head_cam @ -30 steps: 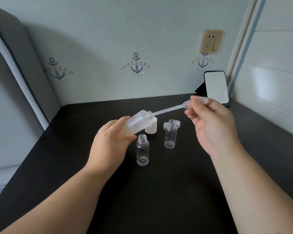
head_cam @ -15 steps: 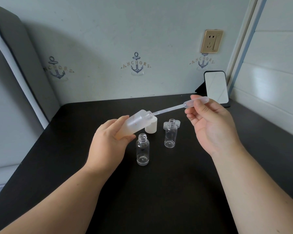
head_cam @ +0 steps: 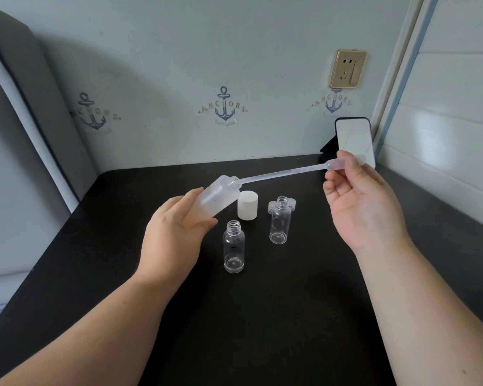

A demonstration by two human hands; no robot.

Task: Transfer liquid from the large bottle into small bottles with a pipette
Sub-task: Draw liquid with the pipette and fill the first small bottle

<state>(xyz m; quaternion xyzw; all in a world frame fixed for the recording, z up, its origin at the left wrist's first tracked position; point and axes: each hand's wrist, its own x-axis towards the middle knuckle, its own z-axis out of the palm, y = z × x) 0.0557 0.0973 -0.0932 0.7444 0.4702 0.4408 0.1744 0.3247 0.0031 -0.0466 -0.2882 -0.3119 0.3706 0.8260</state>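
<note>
My left hand point(head_cam: 173, 240) grips the large frosted bottle point(head_cam: 216, 199), tilted with its open mouth pointing up and to the right. My right hand point(head_cam: 360, 207) pinches the bulb of a clear plastic pipette point(head_cam: 285, 172), whose tip sits just at the bottle's mouth. Two small clear bottles stand open on the black table: one point(head_cam: 234, 246) right of my left hand, the other point(head_cam: 280, 221) farther right and back.
A white cap point(head_cam: 247, 205) stands behind the near small bottle, and clear small caps point(head_cam: 292, 203) lie behind the far one. A phone point(head_cam: 353, 140) leans on a stand at the back right corner. Walls close the table point(head_cam: 262, 316) at the back and both sides.
My right hand has drawn back to the right, pulling the pipette out of the large bottle until only its tip is at the mouth. The left hand has hardly moved.
</note>
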